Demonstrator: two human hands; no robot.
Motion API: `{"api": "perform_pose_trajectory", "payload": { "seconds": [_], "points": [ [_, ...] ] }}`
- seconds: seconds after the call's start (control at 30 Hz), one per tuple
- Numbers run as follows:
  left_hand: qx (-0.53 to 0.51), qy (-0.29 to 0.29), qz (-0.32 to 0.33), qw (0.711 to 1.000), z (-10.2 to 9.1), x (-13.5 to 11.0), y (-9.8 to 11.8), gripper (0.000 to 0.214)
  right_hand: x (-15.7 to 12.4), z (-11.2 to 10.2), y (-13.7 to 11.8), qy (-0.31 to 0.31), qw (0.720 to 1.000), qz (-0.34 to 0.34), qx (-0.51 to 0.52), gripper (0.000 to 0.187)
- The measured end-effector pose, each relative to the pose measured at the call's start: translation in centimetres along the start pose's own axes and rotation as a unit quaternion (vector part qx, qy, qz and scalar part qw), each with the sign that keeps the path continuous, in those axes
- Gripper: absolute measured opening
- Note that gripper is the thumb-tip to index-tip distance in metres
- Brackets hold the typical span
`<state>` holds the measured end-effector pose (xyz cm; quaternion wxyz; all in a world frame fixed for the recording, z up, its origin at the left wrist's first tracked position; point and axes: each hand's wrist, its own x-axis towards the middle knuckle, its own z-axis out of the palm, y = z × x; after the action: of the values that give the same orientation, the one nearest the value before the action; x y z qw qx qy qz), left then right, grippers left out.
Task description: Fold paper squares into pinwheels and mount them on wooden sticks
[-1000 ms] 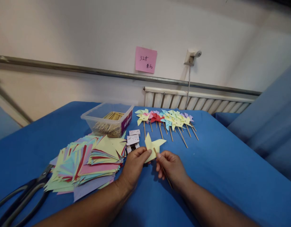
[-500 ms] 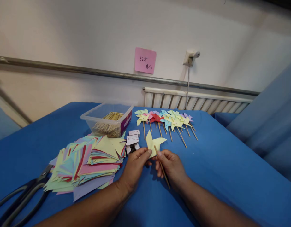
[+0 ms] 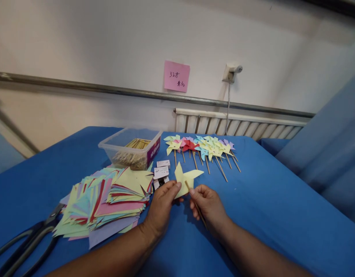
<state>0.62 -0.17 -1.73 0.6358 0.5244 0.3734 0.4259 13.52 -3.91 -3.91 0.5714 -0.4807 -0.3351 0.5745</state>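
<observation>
Between thumb and fingers, my left hand (image 3: pixel 163 206) grips a pale yellow paper pinwheel (image 3: pixel 183 177) by its left side. My right hand (image 3: pixel 208 204) pinches a thin wooden stick (image 3: pixel 200 215), whose upper end lies against the middle of the pinwheel. The stick slants down toward me, its lower end beneath my right palm. Whether a pin joins stick and paper I cannot make out. Close behind my left hand are small white boxes (image 3: pixel 161 172), the nearest with dark contents showing.
A pile of cut coloured paper squares (image 3: pixel 119 204) lies at left, with large dark-handled scissors (image 3: pixel 41 231) beside it. Behind stands a clear plastic tub (image 3: pixel 108 145) of wooden sticks. Several stick-mounted pinwheels (image 3: pixel 213 148) lie at the back of the blue-covered table (image 3: pixel 270 207).
The pinwheel has tilted slightly and shifted a little left in my hands. The stick's upper end has moved slightly left and down with it. Both grips stay the same.
</observation>
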Motion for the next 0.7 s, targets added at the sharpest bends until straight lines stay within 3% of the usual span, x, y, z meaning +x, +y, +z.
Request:
{"api": "perform_pose_trajectory", "payload": {
  "seconds": [0.37, 0.7],
  "points": [
    [0.013, -0.017, 0.001, 1.000, -0.30, 0.02, -0.44, 0.016, -0.01, -0.06, -0.25, 0.010, 0.999, -0.001, -0.033, 0.041],
    [0.010, -0.021, 0.000, 1.000, -0.30, 0.07, -0.51, 0.017, -0.36, 0.38, -0.63, 0.040, 0.995, -0.046, -0.083, 0.037]
  ]
}}
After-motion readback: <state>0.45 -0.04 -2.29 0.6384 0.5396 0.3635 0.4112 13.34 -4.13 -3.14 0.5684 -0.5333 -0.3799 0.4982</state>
